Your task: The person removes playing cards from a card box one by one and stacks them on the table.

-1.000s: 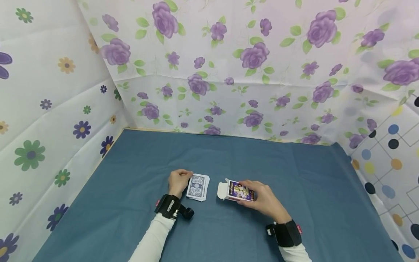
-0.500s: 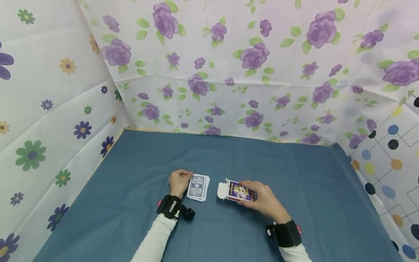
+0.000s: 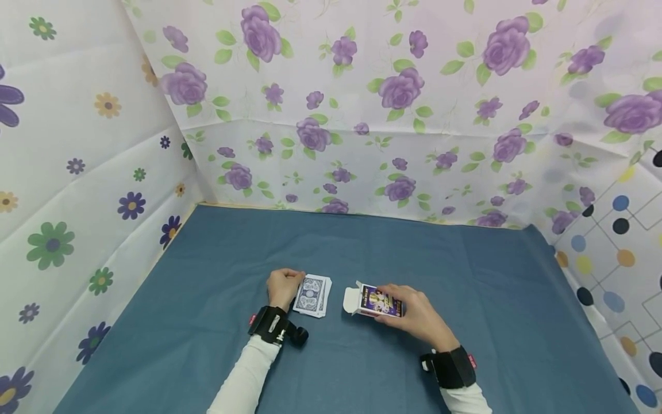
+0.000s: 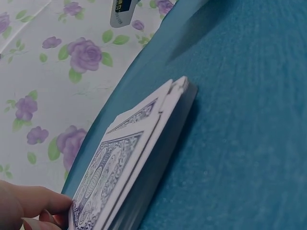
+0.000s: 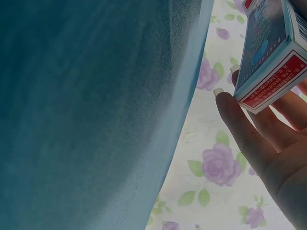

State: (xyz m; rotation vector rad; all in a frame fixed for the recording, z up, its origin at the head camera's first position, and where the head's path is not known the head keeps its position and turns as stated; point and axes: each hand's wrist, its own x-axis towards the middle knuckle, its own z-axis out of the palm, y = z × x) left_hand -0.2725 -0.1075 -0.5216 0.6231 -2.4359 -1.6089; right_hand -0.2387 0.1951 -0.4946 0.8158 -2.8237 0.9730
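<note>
A deck of playing cards (image 3: 312, 295) lies face down on the blue cloth, its patterned backs up and its edges not squared. At the deck's far left corner my left hand (image 3: 281, 287) pinches the edge of the top playing card (image 4: 108, 172). In the left wrist view, the fingertips (image 4: 60, 203) meet the cards' edge. To the right, my right hand (image 3: 416, 313) grips a purple and white card box (image 3: 380, 301) from its right end. The box's white flap (image 3: 351, 300) stands open toward the deck. The right wrist view shows the box's red-labelled end (image 5: 276, 81) between fingers.
Blue cloth (image 3: 439, 253) covers the table. Behind it hangs a white sheet with purple roses (image 3: 312, 133); patterned sheets (image 3: 49, 244) close the left side and the right. Each wrist wears a black strap (image 3: 270, 324) with a small camera.
The top card has slid slightly to the left and toward the person on the deck. The right hand and the card box stay where they were.
</note>
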